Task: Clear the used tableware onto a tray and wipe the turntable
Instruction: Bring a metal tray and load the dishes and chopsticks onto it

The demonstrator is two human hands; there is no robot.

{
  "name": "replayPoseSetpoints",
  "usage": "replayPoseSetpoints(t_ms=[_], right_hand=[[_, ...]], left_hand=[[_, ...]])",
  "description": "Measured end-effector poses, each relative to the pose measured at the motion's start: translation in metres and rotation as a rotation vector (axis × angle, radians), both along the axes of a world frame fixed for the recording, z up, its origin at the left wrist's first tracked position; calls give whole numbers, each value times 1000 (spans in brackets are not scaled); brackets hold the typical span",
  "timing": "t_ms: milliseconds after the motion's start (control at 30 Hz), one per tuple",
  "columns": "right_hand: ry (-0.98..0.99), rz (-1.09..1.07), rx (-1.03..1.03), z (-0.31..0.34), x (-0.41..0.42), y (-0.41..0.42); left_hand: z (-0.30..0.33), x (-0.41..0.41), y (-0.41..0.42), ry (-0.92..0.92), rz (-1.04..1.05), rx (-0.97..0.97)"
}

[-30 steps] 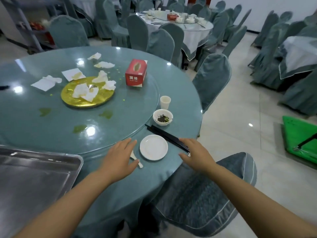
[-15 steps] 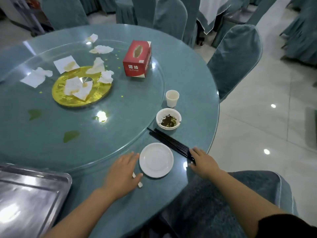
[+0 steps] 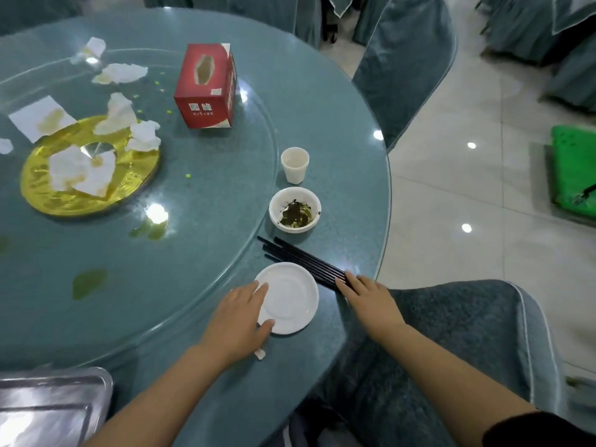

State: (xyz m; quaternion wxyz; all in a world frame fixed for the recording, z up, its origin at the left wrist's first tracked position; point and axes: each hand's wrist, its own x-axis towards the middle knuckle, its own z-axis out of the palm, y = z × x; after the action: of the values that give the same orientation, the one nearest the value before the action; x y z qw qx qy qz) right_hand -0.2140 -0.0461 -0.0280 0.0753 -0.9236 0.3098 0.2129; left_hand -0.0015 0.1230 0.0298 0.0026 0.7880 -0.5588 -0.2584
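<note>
A white saucer [image 3: 292, 301] lies near the table's front edge. My left hand [image 3: 237, 319] rests at its left rim, fingers and thumb touching the edge; a white spoon end [image 3: 260, 353] pokes out under the palm. Several black chopsticks [image 3: 301, 258] lie to the right of the saucer. My right hand [image 3: 367, 298] lays straight fingers on their near ends. Beyond them stand a white bowl with dark residue [image 3: 295, 209] and a white cup [image 3: 294, 164]. The glass turntable [image 3: 200, 253] carries green spills [image 3: 88, 282], crumpled napkins [image 3: 80, 172], a gold plate [image 3: 42, 196] and a red tissue box [image 3: 206, 87]. A metal tray [image 3: 48, 411] sits at the bottom left.
A covered chair [image 3: 458, 346] stands right under my right arm, another [image 3: 406, 69] at the table's far right. On the tiled floor at the right edge lies a green object [image 3: 572, 169].
The camera has come closer and tilted down. My left hand slid right off the spoon onto the saucer's rim. My right hand stayed on the chopstick ends.
</note>
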Motion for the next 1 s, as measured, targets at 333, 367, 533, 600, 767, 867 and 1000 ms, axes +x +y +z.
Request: replayPoseSetpoints(t_ms=[333,367,533,600,767,867,1000], right_hand=[[-76,-311,51,5,-17,21],[-63,-358,59,5,-19,21],[28,-438,81,2,-8,20],[70,-457,86,-1,2,19],[113,-468,95,-8,8,17],[67,-482,144,-6,4,19],[72,-440,175,5,-5,20]], left_hand=[[-27,-17,-63,-71,-291,78],[-29,-18,-65,-80,-310,90],[-36,-20,-62,-72,-322,128],[-36,-19,-55,-75,-310,130],[-36,-10,-34,-105,-284,152],[-36,-8,-24,-114,-265,153],[-37,-8,-17,-92,-230,104]])
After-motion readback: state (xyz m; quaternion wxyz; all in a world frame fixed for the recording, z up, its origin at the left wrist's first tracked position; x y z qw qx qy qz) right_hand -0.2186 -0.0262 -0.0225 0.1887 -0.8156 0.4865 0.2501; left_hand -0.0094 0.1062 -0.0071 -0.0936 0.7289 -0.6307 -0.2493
